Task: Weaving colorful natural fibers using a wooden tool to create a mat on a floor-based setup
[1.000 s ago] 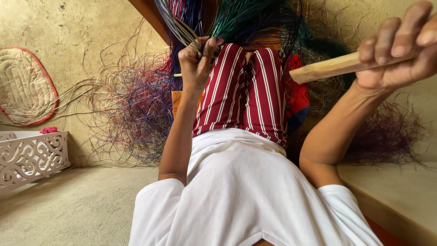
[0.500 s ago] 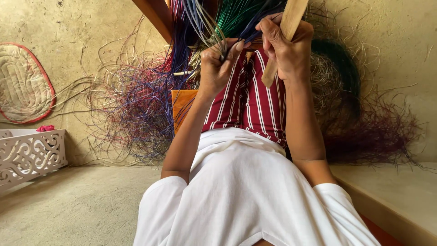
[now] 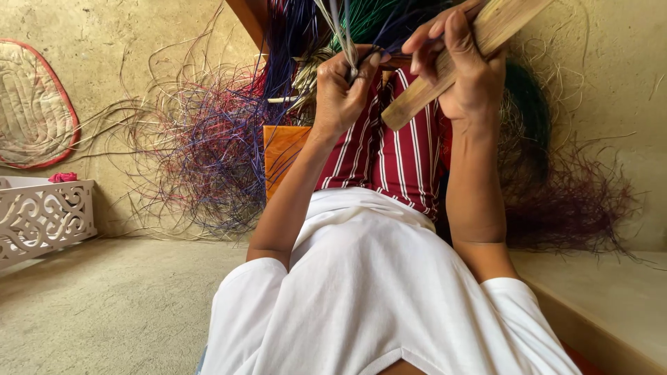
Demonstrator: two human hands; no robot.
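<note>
Two hands work close together at the top of the view, above the striped red-and-white trousers [image 3: 389, 156]. Left hand [image 3: 344, 94]: grip closed tight, thumb and fingers pinching a small bundle of pale and dark fibre strands [image 3: 340, 28] that run upward out of frame. Right hand [image 3: 465, 76]: grip closed around a flat wooden stick [image 3: 424, 97], which lies tilted, its lower end pointing down-left towards the left hand and its upper end leaving the top edge. The two hands are just beside each other; whether they touch cannot be told.

One white fretwork basket [image 3: 42, 219] stands on the floor at the left edge; a pink cloth item [image 3: 62, 177] rests at its top rim, the rest of its contents hidden.

Loose purple, red and pale fibres [image 3: 208, 160] spread against the wall left of the hands, and darker fibres [image 3: 570, 201] lie on the right. An orange wooden board [image 3: 281, 153] sits behind the left forearm. Bare floor [image 3: 118, 305] lies lower left; a raised ledge [image 3: 611, 305] borders the lower right.
</note>
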